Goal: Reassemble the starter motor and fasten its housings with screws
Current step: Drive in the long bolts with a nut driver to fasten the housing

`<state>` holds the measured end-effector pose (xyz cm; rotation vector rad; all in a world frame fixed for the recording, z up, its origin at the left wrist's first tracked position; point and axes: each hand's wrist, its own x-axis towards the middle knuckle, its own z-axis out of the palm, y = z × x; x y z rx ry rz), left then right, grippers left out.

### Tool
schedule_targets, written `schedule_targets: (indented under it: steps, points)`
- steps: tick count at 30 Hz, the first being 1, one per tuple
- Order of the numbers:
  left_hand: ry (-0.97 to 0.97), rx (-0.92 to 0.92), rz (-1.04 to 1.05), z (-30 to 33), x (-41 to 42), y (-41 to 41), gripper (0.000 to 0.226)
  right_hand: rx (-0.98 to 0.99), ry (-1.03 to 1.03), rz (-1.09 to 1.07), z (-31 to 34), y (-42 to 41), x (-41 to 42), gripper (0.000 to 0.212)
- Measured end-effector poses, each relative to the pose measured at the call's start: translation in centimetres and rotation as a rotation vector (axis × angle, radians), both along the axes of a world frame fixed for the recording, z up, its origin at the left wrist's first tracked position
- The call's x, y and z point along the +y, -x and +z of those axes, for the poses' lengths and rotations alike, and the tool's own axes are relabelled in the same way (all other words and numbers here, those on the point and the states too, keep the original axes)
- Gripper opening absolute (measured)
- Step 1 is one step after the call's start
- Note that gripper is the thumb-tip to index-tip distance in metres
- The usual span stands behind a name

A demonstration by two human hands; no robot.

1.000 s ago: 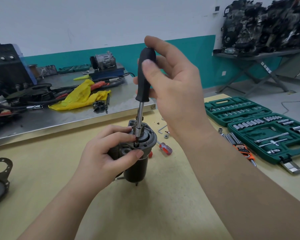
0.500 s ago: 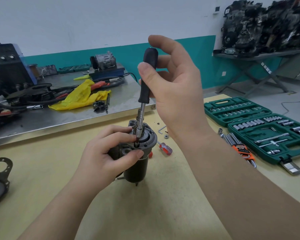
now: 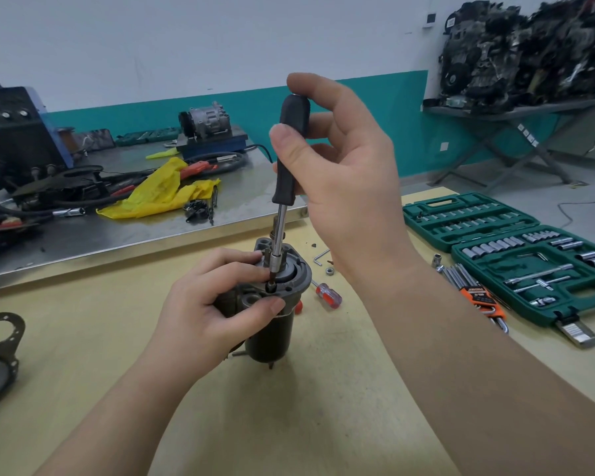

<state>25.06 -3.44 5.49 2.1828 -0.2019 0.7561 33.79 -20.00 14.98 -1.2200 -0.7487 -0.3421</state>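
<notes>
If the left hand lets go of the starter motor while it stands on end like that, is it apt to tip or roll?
Probably tippy: the starter motor stands upright on its narrow dark end, wider housing on top, steadied by the left hand. The screwdriver in the right hand bears near one edge, which could lever it over. Once down, its round body might roll on the table.

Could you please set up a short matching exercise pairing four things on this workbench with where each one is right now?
Things:
1. black-handled driver
2. starter motor
3. red-handled screwdriver
4. green socket set case

Places:
A. lying on the table just right of the motor
B. open at the table's right edge
C. pinched by the right hand, tip on the motor's top
D. upright on the table, gripped by the left hand

Pairs: 1-C, 2-D, 3-A, 4-B
</notes>
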Motion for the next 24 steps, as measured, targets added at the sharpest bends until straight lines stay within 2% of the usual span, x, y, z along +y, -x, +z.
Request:
schedule_targets:
  steps: [5,8,14,21,24]
  points:
    - [0.001,-0.005,-0.004,-0.07,0.03,-0.19,0.035,0.032,-0.029,0.063,0.05,-0.03,0.09,0.027]
    - [0.006,-0.009,-0.008,-0.15,0.07,-0.12,0.034,0.084,-0.053,0.133,-0.13,-0.21,0.01,0.03]
    - [0.02,-0.007,-0.011,-0.19,0.12,-0.13,0.034,0.016,-0.028,-0.017,-0.01,-0.3,0.12,0.032]
    - [0.002,-0.01,-0.019,-0.11,0.11,-0.1,0.033,0.11,-0.09,0.145,-0.08,-0.14,-0.18,0.029]
    - [-0.001,-0.007,-0.011,-0.1,0.1,-0.08,0.034,0.067,-0.062,0.077,0.04,-0.01,-0.17,0.028]
